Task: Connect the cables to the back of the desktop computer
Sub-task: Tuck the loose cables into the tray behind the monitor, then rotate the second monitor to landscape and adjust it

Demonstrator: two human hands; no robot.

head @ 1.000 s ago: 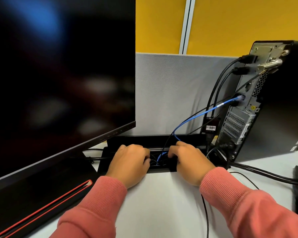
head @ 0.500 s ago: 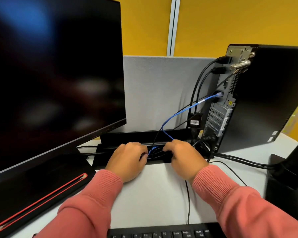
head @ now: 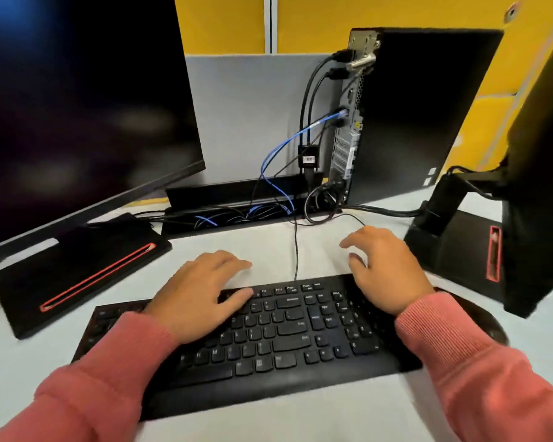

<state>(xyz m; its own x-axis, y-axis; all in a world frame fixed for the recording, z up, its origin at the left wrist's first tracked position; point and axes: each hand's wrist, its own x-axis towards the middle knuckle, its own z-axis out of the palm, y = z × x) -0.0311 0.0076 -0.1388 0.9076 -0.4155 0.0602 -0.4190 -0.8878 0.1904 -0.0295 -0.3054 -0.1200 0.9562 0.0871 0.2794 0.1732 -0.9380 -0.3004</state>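
Cables (head: 310,90) into computer (head: 428,116): two black, one blue | both hands (head: 201,295) (head: 383,269) empty, fingers apart

Black desktop computer (head: 422,116) upright, rear ports facing left; blue cable (head: 280,148), black cables (head: 310,90) plugged in.

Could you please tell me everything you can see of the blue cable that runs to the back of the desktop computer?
The blue cable is thin, round and looks plastic-jacketed, with a pale, clear-looking plug seated in a port partway up the rear panel of the upright desktop computer. From there it sags left and down in a loose curve past the black cables, then drops into the black cable tray on the desk, where blue loops lie among dark wires. Neither hand touches it.
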